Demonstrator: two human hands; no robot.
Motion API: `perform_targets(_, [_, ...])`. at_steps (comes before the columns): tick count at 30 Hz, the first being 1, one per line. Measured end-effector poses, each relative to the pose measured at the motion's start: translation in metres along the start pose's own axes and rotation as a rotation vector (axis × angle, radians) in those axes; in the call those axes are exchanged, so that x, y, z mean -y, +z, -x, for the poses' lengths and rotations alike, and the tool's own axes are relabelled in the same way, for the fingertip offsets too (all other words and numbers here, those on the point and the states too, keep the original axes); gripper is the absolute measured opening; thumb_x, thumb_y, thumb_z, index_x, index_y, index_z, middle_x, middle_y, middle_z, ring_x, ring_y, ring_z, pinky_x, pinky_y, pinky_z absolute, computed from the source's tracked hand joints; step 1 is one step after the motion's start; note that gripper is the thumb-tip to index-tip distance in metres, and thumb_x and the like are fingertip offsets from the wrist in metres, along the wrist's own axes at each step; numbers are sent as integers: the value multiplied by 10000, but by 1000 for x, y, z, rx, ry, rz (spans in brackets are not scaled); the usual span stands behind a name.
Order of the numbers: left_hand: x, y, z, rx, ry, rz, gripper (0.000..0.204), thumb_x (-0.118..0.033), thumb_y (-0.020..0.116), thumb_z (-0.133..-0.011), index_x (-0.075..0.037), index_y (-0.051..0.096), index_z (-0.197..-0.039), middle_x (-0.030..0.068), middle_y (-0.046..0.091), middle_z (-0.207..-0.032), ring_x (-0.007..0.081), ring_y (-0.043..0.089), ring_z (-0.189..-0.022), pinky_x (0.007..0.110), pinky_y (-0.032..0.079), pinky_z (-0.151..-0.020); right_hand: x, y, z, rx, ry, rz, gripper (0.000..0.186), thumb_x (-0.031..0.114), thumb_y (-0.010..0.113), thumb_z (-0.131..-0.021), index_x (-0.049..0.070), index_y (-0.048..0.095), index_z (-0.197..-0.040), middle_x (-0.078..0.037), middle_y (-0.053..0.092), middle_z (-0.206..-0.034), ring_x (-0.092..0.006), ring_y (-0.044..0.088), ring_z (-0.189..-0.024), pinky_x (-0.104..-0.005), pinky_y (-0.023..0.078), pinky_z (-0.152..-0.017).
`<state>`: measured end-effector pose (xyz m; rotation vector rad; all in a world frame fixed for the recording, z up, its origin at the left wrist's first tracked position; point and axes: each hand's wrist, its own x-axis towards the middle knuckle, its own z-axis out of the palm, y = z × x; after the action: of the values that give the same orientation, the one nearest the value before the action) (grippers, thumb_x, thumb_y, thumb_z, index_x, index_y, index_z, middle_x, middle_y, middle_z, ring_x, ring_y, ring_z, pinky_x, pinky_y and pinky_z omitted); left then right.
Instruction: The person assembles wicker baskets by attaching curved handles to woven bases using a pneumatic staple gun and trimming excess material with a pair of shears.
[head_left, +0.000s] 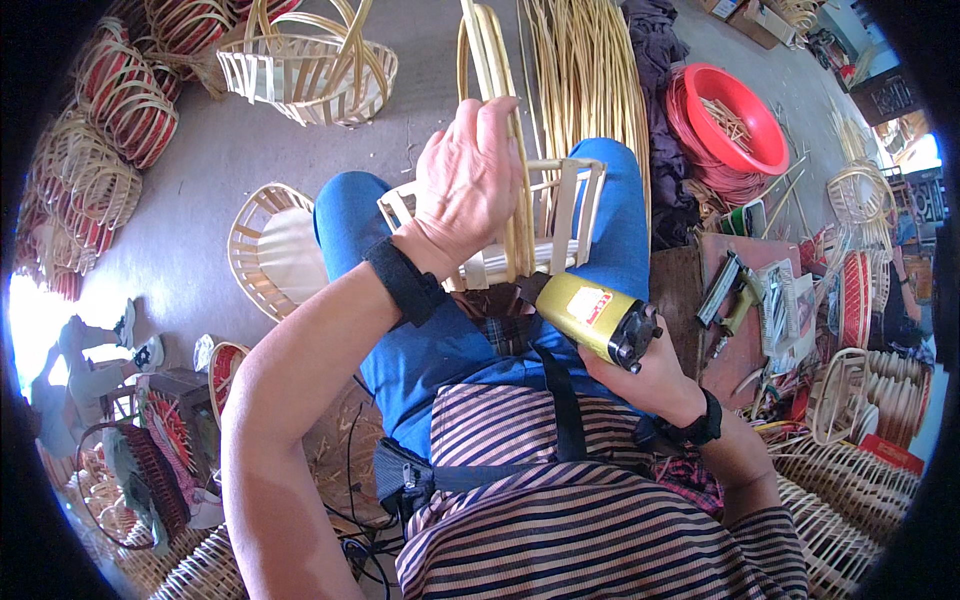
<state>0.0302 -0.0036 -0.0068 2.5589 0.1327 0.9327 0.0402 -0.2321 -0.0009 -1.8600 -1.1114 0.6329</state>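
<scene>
Basket (519, 230) in left hand (466, 178); nailer (588, 314) in right hand (652, 378)

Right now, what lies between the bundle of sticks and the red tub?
The head view shows a dark cloth, then, nearer the tub, a pinkish coil.

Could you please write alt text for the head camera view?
A seated person's left hand grips the tall, pale handle of a slatted, wooden-strip basket while the right hand holds a yellow-green, black-ended tool near it. Beyond stands another pale, handled basket; at right is a round red plastic basin.
</scene>
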Motion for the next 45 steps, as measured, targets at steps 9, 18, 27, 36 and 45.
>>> perform_targets(9, [2,6,-2,-34,12,31,345,-31,434,-699,-3,397,-1041,169,448,-826,322,477,-687,389,399,-608,-4,7,-1,-10,-151,118,317,54,596,-640,-29,529,-939,-148,571,-881,-255,574,-769,-281,444,-689])
perform_targets(18, [20,-23,-36,495,-798,1081,380,-333,302,-882,-34,520,-971,49,552,-889,99,516,-795,248,432,-728,20,-31,-17,-145,83,-260,241,46,570,-703,-7,551,-938,-92,600,-849,-155,577,-770,-265,444,-691])
perform_targets(27, [10,-17,-24,544,-787,1176,362,-349,350,-870,-51,554,-898,21,561,-836,66,516,-727,204,430,-680,20,-37,-36,-139,151,-383,301,12,530,-719,-20,498,-1017,-76,589,-898,-143,559,-835,-261,428,-750])
perform_targets(36, [8,-16,-20,521,-794,1175,349,-341,371,-864,-46,557,-887,29,562,-825,76,528,-737,216,444,-695,21,-33,-30,-111,155,-314,277,19,521,-736,4,499,-1012,-56,584,-860,-86,504,-645,-214,404,-573])
perform_targets(45, [2,-12,-18,502,-770,1160,339,-343,396,-855,-47,559,-887,22,569,-817,71,526,-699,233,447,-682,19,-24,-37,-232,-152,-29,234,30,571,-669,3,551,-901,-133,579,-873,-256,562,-797,-327,428,-721])
